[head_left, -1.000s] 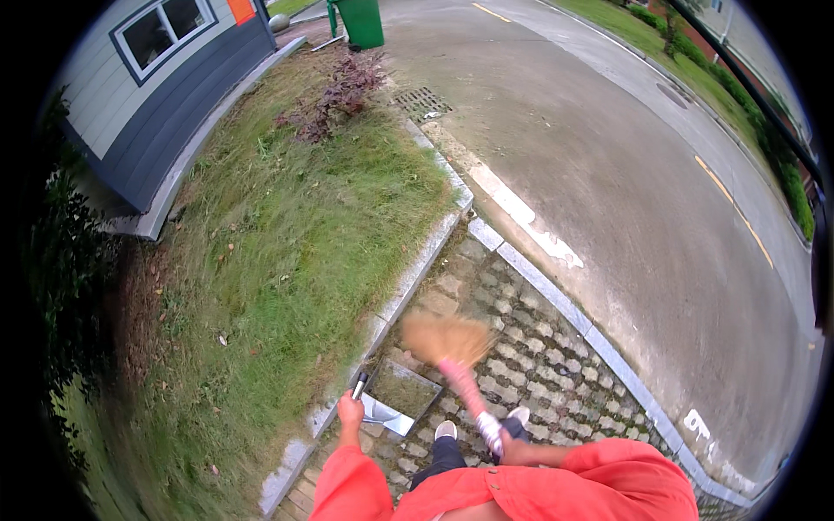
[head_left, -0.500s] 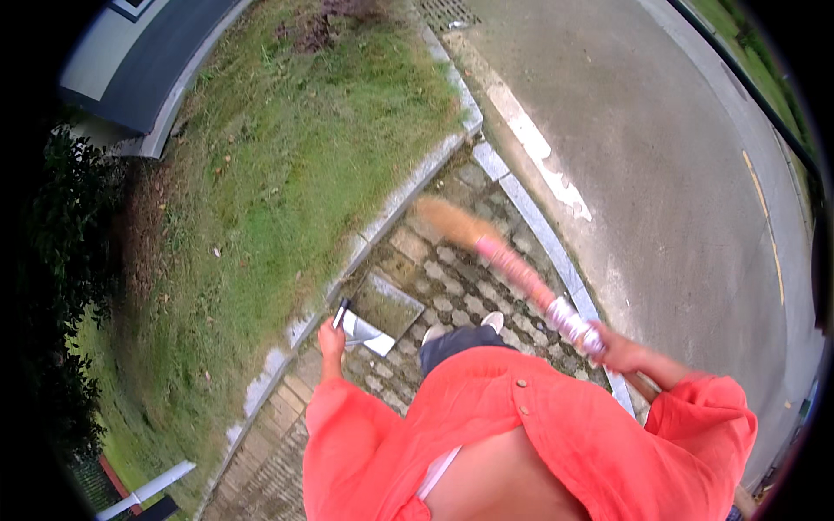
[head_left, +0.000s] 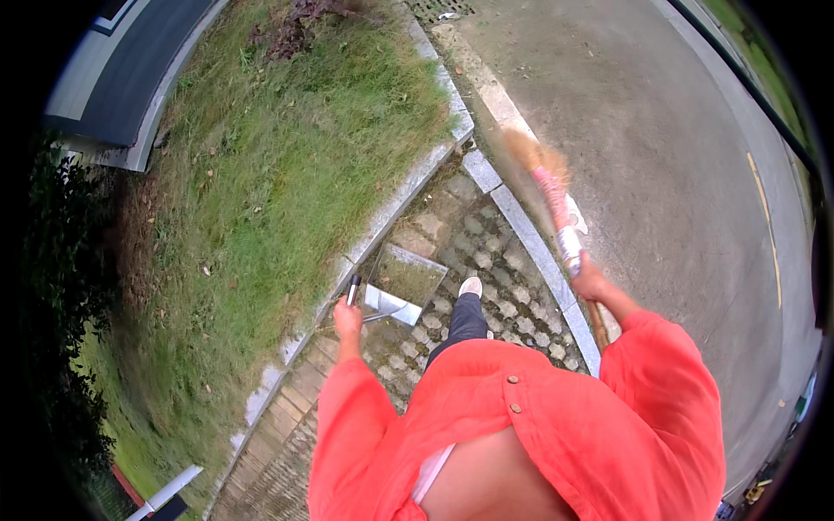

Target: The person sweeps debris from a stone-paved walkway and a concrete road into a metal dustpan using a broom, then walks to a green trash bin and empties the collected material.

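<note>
My left hand (head_left: 348,319) is closed around the dark-tipped handle of a long-handled dustpan (head_left: 393,305). The pan is down by the paving, next to the grass kerb, with a shiny pale panel toward me; its inside looks greenish brown and I cannot make out what lies in it. On the other side, my right hand (head_left: 591,278) grips a broom (head_left: 552,198) by its wooden stick, just below silver and pink wrapping. Its tan bristles (head_left: 534,161) point away from me over the road edge and are blurred.
Mossy block paving (head_left: 486,252) lies underfoot, with one shoe (head_left: 471,286) stepping forward. A stone kerb (head_left: 408,195) borders the grass (head_left: 278,174) on the left. Another kerb (head_left: 539,243) separates the paving from the grey road (head_left: 686,174). A building corner (head_left: 130,95) stands far left.
The broom has swung rightward from over the paving to the road edge. The dustpan and my left hand have shifted slightly right, and one foot has stepped forward.
</note>
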`<state>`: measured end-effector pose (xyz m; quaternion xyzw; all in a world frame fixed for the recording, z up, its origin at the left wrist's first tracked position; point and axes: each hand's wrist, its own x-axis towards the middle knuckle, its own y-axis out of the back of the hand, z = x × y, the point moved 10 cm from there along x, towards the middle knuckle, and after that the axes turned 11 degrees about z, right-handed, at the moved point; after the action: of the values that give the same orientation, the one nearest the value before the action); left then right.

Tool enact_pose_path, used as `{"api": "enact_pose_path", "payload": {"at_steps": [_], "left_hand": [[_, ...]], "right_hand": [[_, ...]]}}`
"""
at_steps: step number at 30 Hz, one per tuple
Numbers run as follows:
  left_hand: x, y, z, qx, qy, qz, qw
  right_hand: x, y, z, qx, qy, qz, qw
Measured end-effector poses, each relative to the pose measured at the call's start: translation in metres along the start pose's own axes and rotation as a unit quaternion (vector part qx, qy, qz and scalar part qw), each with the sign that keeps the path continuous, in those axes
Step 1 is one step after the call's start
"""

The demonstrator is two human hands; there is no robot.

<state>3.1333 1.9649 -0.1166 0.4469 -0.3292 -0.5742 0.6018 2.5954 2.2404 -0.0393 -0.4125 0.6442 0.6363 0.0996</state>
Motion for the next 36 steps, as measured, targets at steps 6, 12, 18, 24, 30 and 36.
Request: {"api": "enact_pose_path", "payload": {"at_steps": [6,12,18,24,30,36], "left_hand": [[0.004,-0.033,0.033,0.005,0.064,0.011,0.998],[0.001,-0.051,0.023,0.013,0.081,-0.015,0.997],[-0.013,-0.053,0.081,0.000,0.064,-0.061,0.996],[-0.030,-0.055,0.151,0.052,0.069,-0.014,0.996],[-0.025,-0.038,0.230,0.071,0.067,0.046,0.994],[-0.024,-0.067,0.315,0.061,0.131,0.068,0.987]], "right_hand": [[-0.101,-0.110,-0.071,-0.105,0.184,-0.307,0.928],[-0.146,0.018,-0.049,-0.020,0.173,-0.446,0.878],[-0.104,0.104,0.016,0.043,0.093,-0.336,0.936],[-0.014,0.152,0.115,0.178,0.091,-0.183,0.962],[0.068,0.224,0.178,0.300,0.057,-0.107,0.946],[0.154,0.297,0.192,0.341,-0.070,-0.130,0.929]]}}
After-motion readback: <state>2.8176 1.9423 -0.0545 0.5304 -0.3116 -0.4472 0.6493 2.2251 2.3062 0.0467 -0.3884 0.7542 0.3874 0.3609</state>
